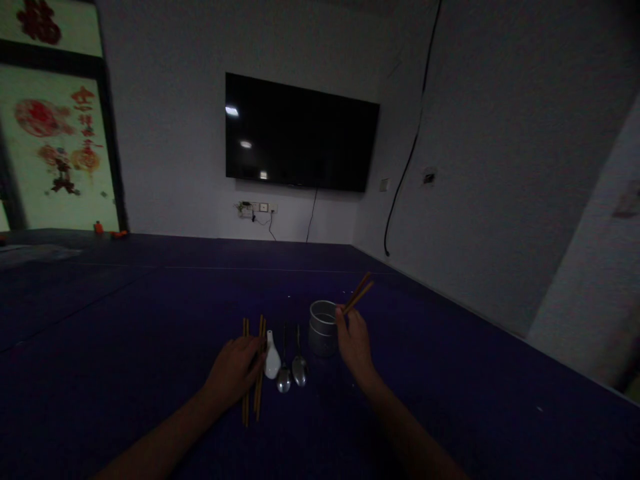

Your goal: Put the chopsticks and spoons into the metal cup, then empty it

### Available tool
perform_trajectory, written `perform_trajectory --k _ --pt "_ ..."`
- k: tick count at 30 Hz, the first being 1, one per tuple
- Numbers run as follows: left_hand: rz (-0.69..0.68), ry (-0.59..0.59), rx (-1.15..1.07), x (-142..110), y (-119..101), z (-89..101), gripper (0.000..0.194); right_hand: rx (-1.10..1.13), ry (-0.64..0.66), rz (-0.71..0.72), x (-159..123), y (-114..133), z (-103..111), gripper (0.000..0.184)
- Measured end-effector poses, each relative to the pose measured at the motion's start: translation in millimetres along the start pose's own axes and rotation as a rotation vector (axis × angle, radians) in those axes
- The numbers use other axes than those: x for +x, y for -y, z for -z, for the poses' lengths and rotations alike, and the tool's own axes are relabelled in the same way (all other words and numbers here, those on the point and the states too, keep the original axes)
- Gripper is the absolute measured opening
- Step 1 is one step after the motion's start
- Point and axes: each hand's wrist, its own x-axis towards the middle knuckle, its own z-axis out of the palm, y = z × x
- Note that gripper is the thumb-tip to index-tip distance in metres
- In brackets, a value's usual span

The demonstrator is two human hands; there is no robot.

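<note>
My right hand (356, 341) is closed around a pair of wooden chopsticks (358, 295), held slanting up to the right beside a grey metal cup (322, 328). The lower ends are hidden by the hand. My left hand (236, 363) reaches over two pairs of chopsticks lying lengthwise, its curled fingers at the right-hand pair (259, 397). The left-hand pair (245, 407) passes under the hand. Just right of these fingers lie a white spoon (272, 360) and two metal spoons (284, 380) (300, 370), bowls toward me.
All of this is on a wide dark blue surface (200, 293) that reaches to the walls. A television (300, 133) hangs on the far wall, above sockets with cables. A black cable (403, 177) runs down the right wall. Small orange objects (99, 227) stand by the door at far left.
</note>
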Motion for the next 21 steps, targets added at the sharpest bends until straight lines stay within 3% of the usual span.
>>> perform_trajectory --k 8,12,15,18,21 --pt "-0.027 -0.065 0.0 -0.8 2.1 -4.4 0.025 0.024 -0.048 -0.049 -2.5 3.2 -1.4 0.054" --pt "-0.013 -0.037 0.012 0.0 1.4 -4.1 0.024 -0.016 -0.337 -0.031 -2.4 15.5 8.4 0.063" --pt "0.058 -0.012 0.045 1.1 -0.4 -1.3 0.024 -0.101 -0.474 0.211 -10.0 31.7 18.9 0.058" --pt "0.148 0.014 0.092 2.2 -1.4 2.0 0.03 -0.163 -0.301 0.636 -28.9 53.0 20.1 0.049" --pt "0.215 0.067 0.122 2.8 -1.5 4.3 0.034 -0.044 0.053 0.918 -53.0 74.9 8.7 0.034"
